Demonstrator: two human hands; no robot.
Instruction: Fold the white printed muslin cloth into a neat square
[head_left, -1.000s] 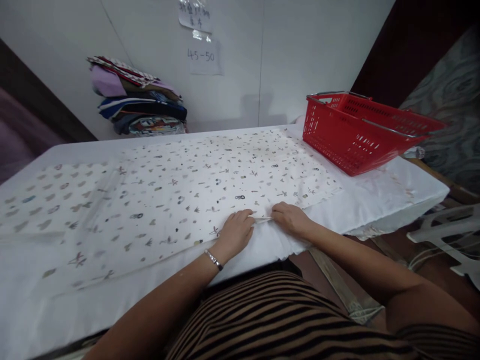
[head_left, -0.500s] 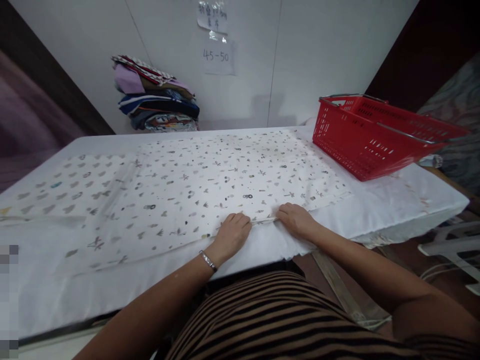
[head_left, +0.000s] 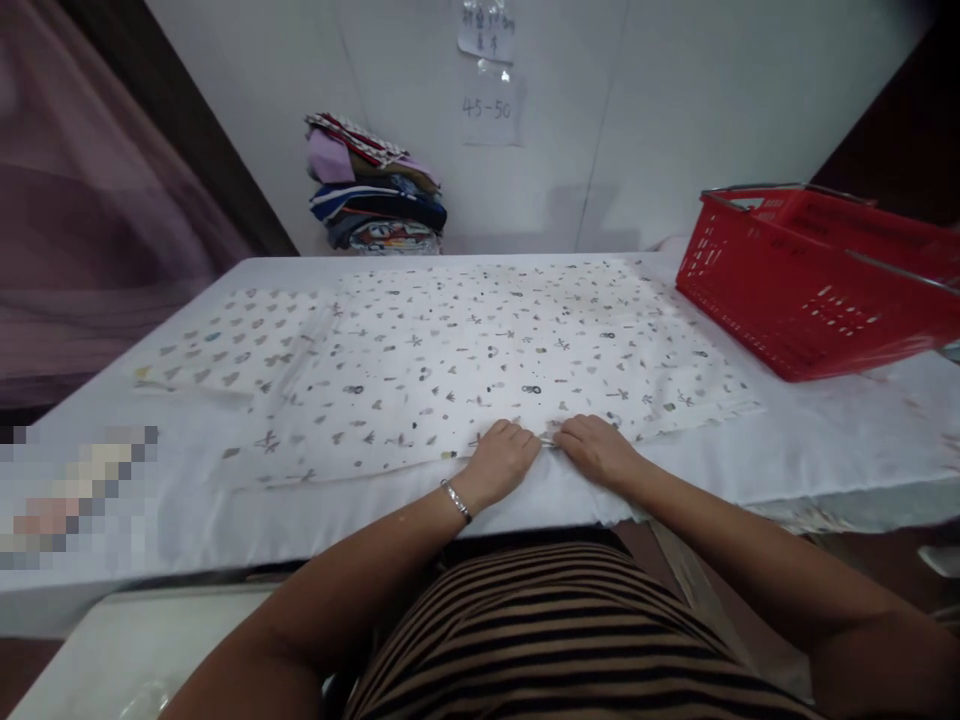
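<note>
A thin white printed cloth (head_left: 450, 370) lies spread across the table, its small grey and dark motifs facing up. At its near edge my left hand (head_left: 501, 462) is closed on the fabric, fingers curled and a silver bracelet at the wrist. My right hand (head_left: 596, 450) pinches the same edge just to the right, with a short gap of cloth between the two hands. To the left, a section with larger grey motifs (head_left: 232, 340) adjoins the cloth, with a crease between them; I cannot tell if it is one piece.
A red plastic basket (head_left: 795, 290) with metal handles stands at the right of the white-covered table (head_left: 330, 525). Folded clothes (head_left: 375, 190) are stacked at the back against the wall. Paper notes (head_left: 491, 108) hang there. A purplish curtain (head_left: 90, 220) hangs at the left.
My view has turned left, so the basket and clothes stack sit further right. My hands have come closer together along the cloth's near edge.
</note>
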